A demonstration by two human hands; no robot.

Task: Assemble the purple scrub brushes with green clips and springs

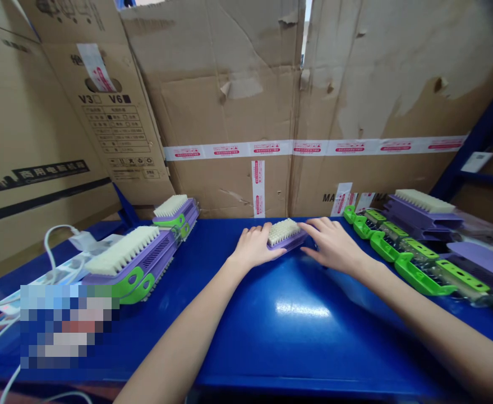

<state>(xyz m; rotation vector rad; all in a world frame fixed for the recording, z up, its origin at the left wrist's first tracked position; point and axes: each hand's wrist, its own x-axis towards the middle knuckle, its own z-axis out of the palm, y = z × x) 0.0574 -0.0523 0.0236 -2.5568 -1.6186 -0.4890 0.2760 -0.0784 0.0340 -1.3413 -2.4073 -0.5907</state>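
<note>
A scrub brush (286,234) with a purple body and pale bristles facing up lies near the back middle of the blue table. My left hand (253,246) grips its left end, thumb along the front side and fingers behind. At the brush's right end is my right hand (330,242), fingers apart and curved toward it. Its index fingertip reaches the brush's edge; whether it touches cannot be made out. The underside of the brush is hidden.
Stacked purple brushes with green ends (124,252) stand at left, beside a power strip (67,264) with white cables. On the right, green handle parts (418,272) lie in a row near purple brush bodies (423,216). Cardboard (229,112) walls the back; a blurred patch covers the lower left.
</note>
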